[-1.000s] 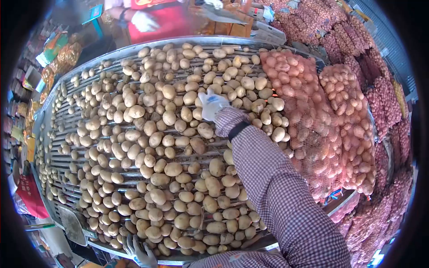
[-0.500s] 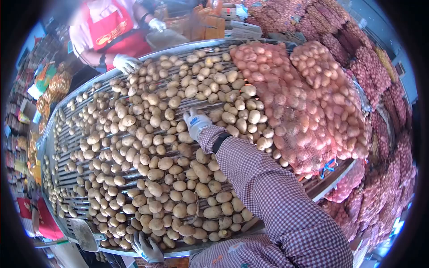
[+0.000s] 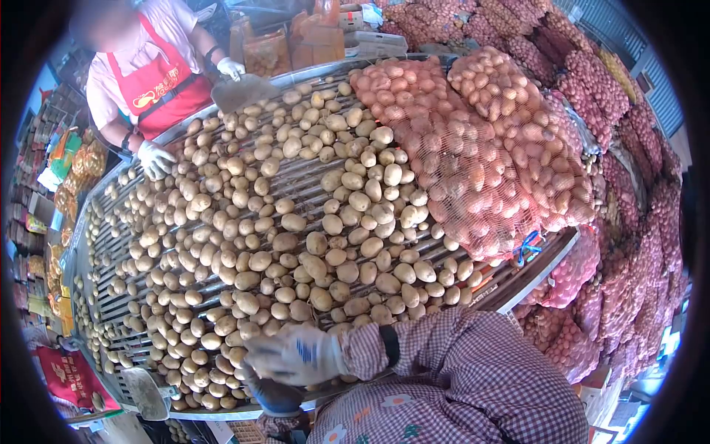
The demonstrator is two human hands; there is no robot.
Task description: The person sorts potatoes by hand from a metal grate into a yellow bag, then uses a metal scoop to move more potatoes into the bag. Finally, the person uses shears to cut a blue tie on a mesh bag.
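My right hand [image 3: 299,356], in a white glove with blue marks, is over the potatoes [image 3: 255,302] at the near edge of the slatted table. Its fingers point left and are smeared by motion. Just below it my left hand [image 3: 275,396], in a darker grey-blue glove, is at the table's near rim. The right hand overlaps it, so part of its fingers is hidden. Loose potatoes of mixed sizes lie all around both hands, and any potato in either grasp is hidden.
Full red mesh sacks [image 3: 473,159] of potatoes lie on the table's right end. Across the table stands a person in a red apron [image 3: 164,81], with a gloved hand [image 3: 155,160] on the potatoes and a metal scoop [image 3: 244,92]. Another scoop [image 3: 146,394] rests at the near left corner.
My right hand has come back from the middle of the table to the near edge, beside my left hand. Potatoes now lie thicker toward the right. My view has shifted slightly.
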